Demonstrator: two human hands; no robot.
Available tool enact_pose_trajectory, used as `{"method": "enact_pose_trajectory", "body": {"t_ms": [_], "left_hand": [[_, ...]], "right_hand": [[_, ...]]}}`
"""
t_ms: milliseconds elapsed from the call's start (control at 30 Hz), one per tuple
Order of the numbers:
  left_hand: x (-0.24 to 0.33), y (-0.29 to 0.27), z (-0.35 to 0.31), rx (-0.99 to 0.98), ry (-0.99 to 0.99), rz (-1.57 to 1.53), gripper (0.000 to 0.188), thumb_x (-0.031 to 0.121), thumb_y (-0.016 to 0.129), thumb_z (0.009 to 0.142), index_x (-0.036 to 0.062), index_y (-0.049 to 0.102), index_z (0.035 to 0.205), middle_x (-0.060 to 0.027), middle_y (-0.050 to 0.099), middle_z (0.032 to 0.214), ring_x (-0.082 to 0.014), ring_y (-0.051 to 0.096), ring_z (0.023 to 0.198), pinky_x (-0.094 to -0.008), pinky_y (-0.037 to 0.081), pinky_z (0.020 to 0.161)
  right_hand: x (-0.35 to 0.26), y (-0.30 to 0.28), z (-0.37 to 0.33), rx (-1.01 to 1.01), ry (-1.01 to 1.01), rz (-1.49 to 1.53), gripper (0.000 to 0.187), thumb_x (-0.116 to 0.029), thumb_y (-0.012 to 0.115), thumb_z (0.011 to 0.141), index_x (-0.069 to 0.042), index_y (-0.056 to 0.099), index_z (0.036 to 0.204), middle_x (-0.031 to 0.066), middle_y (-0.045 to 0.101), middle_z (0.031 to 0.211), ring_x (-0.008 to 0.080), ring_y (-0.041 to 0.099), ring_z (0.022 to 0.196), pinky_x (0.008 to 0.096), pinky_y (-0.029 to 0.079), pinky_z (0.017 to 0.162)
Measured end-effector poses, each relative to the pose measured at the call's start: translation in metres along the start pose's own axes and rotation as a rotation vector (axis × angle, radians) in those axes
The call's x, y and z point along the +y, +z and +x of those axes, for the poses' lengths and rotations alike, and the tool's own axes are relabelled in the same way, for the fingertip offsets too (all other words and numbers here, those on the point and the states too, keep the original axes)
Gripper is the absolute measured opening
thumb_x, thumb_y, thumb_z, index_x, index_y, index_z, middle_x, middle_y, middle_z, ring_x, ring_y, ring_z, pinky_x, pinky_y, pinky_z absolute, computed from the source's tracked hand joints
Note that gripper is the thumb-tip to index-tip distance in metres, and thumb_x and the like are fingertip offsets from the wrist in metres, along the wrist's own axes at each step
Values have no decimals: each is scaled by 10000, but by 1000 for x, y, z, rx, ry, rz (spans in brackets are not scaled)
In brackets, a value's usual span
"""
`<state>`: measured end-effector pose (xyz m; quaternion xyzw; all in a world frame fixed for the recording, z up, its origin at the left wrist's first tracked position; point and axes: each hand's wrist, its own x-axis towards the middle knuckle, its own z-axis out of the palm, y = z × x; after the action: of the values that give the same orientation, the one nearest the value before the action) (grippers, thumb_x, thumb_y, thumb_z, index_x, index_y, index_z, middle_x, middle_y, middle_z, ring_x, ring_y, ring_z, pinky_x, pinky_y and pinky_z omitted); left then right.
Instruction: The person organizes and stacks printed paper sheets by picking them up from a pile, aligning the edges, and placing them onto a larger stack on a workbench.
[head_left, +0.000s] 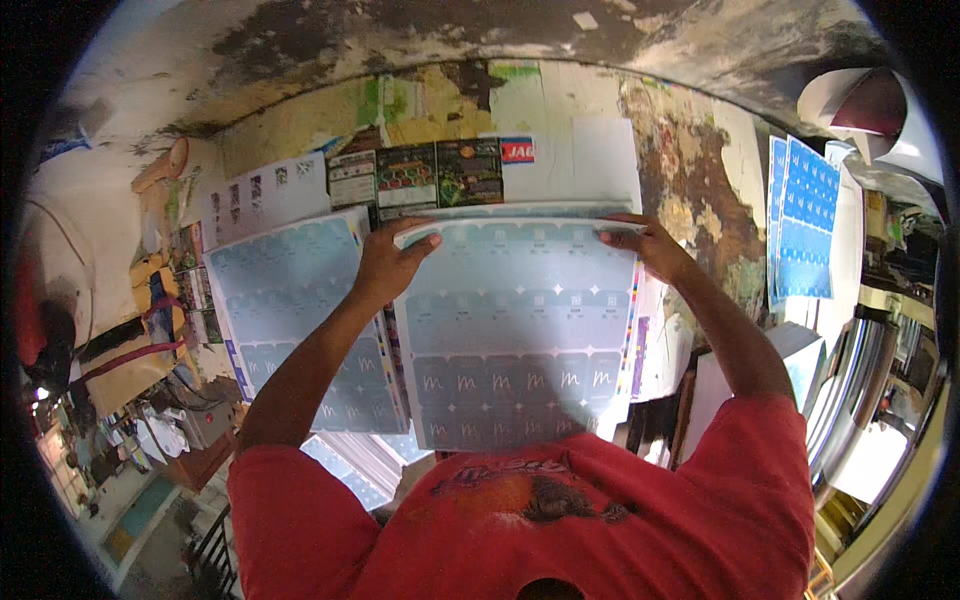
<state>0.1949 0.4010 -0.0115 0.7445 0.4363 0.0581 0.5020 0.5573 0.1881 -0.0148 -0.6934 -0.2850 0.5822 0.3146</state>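
A large printed sheet (515, 330) in pale blue-grey hangs between my two hands, with rows of repeated label shapes and a coloured strip down its right edge. At its far left corner my left hand (393, 255) grips it, thumb on the near face and fingers partly hidden behind. My right hand (645, 245) pinches the far right corner the same way. More paper shows just beyond the sheet's far edge; how many sheets I hold, I cannot tell. To the left, close beside my left forearm, lies a stack of similar printed sheets (285, 290).
Behind the sheets stands a stained, peeling wall (690, 170) with dark printed posters (440, 175) and white paper (605, 160). Bright blue printed sheets (808, 215) hang at the right. A pale stack (715, 395) sits near my right elbow, and a brown box (205, 420) at the lower left.
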Motion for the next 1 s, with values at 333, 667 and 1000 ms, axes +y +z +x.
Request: {"method": "enact_pose_trajectory", "body": {"t_ms": [333, 667, 1000], "left_hand": [[26, 46, -42, 185, 311, 430, 551, 58, 592, 930, -13, 409, 1446, -286, 379, 1507, -442, 350, 1417, -569, 302, 1125], [-22, 31, -13, 212, 288, 322, 411, 233, 624, 960, -5, 539, 1284, -249, 587, 1269, -393, 537, 1229, -493, 407, 1033], [-15, 34, -208, 422, -312, -306, 597, 424, 670, 936, -41, 456, 1242, -202, 629, 1098, -288, 634, 1008, -397, 504, 863]], "right_hand": [[-34, 78, -44, 252, -366, -690, 580, -107, 578, 950, 46, 351, 1461, 283, 376, 1506, 437, 264, 1456, 537, 186, 1197], [12, 50, -12, 458, -626, -739, 419, -176, 640, 925, -44, 560, 1315, 239, 380, 1519, 444, 303, 1429, 523, 226, 1185], [41, 124, -160, 277, 119, 325, 403, -320, 647, 959, -50, 532, 1236, 0, 602, 982, 98, 537, 826, 269, 450, 726]]}}
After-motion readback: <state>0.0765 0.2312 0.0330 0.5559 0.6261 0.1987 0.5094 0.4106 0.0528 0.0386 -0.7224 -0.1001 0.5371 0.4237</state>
